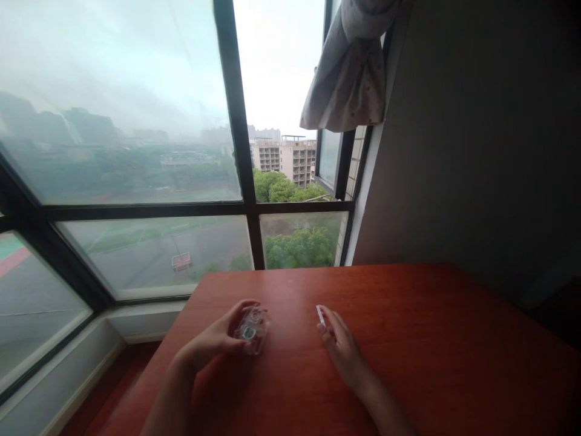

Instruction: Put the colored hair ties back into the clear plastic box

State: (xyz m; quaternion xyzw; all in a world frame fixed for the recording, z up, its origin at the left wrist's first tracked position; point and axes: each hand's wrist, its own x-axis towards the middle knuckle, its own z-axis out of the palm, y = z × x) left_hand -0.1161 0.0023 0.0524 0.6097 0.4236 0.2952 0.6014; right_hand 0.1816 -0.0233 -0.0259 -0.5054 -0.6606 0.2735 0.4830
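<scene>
My left hand [231, 332] is closed around a clear plastic case [255, 330] with round, ring-like parts inside, one of them greenish. Its exact kind I cannot make out. Fingers wrap the far edge and the thumb presses the near side, just above the tabletop. Off to the right, my right hand [340, 345] pinches a small, thin white piece [320, 315] between thumb and fingers, tilted up on its edge. That piece is too small to name. The two hands are apart, with bare table between them.
Both hands are over a reddish-brown wooden table [408, 315]. Beyond its far edge stands a dark-framed window [252, 209], partly open on the right. A knotted curtain [349, 72] hangs there, beside a dark wall [463, 151].
</scene>
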